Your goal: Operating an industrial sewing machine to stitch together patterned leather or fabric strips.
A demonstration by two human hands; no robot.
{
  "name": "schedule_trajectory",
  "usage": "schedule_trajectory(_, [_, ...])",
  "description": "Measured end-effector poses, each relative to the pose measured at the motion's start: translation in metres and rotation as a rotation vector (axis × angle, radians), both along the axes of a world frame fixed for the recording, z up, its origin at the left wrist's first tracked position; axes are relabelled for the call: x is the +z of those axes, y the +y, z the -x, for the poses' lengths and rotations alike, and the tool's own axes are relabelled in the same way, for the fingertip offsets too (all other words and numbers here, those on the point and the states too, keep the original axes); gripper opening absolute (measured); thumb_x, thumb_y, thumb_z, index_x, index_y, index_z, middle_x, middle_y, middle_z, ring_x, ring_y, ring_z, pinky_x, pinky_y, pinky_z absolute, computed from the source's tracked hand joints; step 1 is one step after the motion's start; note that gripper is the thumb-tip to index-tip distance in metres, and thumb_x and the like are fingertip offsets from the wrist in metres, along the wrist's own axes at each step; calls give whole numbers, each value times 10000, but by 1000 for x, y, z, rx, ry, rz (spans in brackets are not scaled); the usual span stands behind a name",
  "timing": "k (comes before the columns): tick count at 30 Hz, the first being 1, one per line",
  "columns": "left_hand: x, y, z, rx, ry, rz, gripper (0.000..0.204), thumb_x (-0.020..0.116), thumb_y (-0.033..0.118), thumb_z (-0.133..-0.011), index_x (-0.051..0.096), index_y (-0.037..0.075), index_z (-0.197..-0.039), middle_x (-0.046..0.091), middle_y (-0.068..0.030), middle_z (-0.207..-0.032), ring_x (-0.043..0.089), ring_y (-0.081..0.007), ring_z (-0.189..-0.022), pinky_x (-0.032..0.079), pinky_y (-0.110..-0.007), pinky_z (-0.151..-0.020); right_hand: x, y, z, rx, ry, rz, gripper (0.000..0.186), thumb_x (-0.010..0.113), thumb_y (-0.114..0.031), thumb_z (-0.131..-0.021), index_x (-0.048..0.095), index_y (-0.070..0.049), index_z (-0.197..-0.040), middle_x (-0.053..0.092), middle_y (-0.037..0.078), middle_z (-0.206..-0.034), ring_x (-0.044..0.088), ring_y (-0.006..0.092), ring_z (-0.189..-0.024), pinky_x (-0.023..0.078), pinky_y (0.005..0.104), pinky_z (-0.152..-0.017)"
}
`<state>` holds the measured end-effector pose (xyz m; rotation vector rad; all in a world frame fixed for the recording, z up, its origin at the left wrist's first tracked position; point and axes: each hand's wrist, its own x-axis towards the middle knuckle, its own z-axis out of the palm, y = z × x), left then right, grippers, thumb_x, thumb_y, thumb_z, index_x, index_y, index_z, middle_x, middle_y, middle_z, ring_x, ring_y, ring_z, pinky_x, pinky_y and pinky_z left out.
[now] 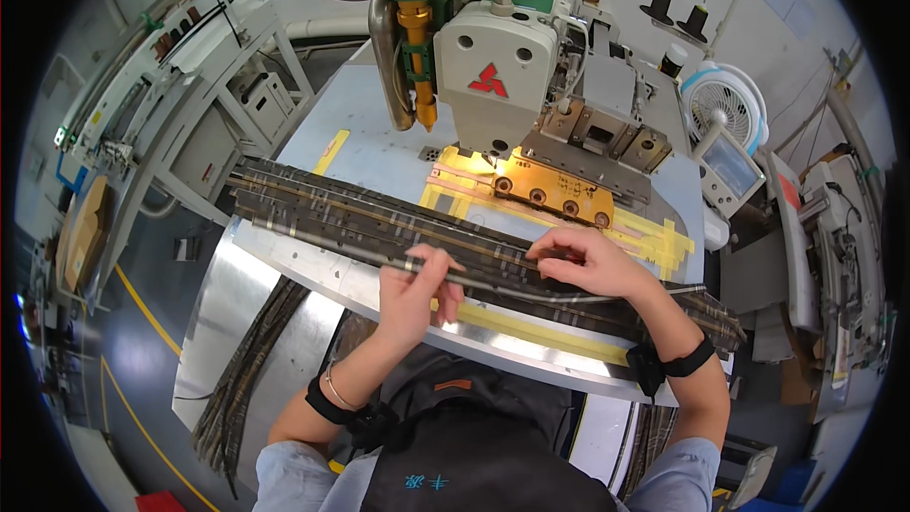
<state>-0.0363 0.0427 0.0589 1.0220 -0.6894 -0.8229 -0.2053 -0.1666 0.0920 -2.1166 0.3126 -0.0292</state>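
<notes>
My left hand (413, 296) is closed in a pinch on a long thin grey-black strip (332, 248) with pale bands. This strip runs across the front of the pile and passes below my right wrist. My right hand (590, 261) is over the pile, fingers curled and thumb near the forefinger; what they pinch, if anything, is too small to make out. Many similar dark strips (379, 216) lie side by side across the table in front of the sewing machine (498, 66). Behind my right hand is an orange clamp plate (555, 192) with several round holes, lit beside the needle area.
Yellow tape (664, 245) marks the machine bed, and a metal ledge (531, 337) runs along the table front. Another bundle of strips (251, 370) hangs at lower left. A white fan (722, 109) and a control screen (728, 169) stand at right. More machines (142, 114) stand at left.
</notes>
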Motion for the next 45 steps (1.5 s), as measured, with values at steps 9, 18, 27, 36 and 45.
schedule_trajectory(9, [4, -42, -66, 18, 126, -256, 338, 510, 276, -983, 577, -26, -847, 621, -101, -686, 564, -121, -473, 410, -220, -395, 5, -12, 43, -172, -107, 762, 388, 741, -48, -698, 582, -74, -1051, 652, 112, -889, 640, 295, -811, 507, 361, -686])
schedule_trajectory(18, [-19, -46, -172, 465, -546, -542, 295, 589, 268, -927, 588, -21, -989, 662, -119, -877, 648, -191, -721, 516, -303, -627, -21, -66, 111, -446, 36, 614, 278, 754, -82, -716, 626, -30, -957, 639, 163, -857, 606, 361, -803, 485, 379, -704])
schedule_trajectory(27, [-36, -42, -172, 288, -1570, -719, 529, 546, 383, -923, 508, 14, -1300, 430, -245, -1383, 414, -375, -1287, 336, -503, -1048, -26, -85, 104, -440, -8, 656, 261, 745, -70, -714, 649, -29, -953, 646, 158, -881, 609, 366, -840, 482, 388, -716])
schedule_trajectory(36, [-35, -46, -184, 247, -1561, -886, 689, 437, 532, -938, 465, -29, -1337, 394, -306, -1390, 351, -426, -1325, 299, -471, -1083, -25, -72, 84, -451, 3, 666, 250, 732, -43, -714, 649, -25, -949, 635, 154, -870, 608, 358, -824, 477, 390, -704])
schedule_trajectory(45, [-35, -37, -206, 215, -1539, -931, 737, 429, 564, -930, 423, -35, -1359, 332, -301, -1432, 284, -421, -1366, 254, -492, -1104, -27, -63, 66, -423, 11, 753, 255, 742, -57, -701, 641, -22, -932, 623, 146, -863, 600, 356, -818, 472, 398, -710])
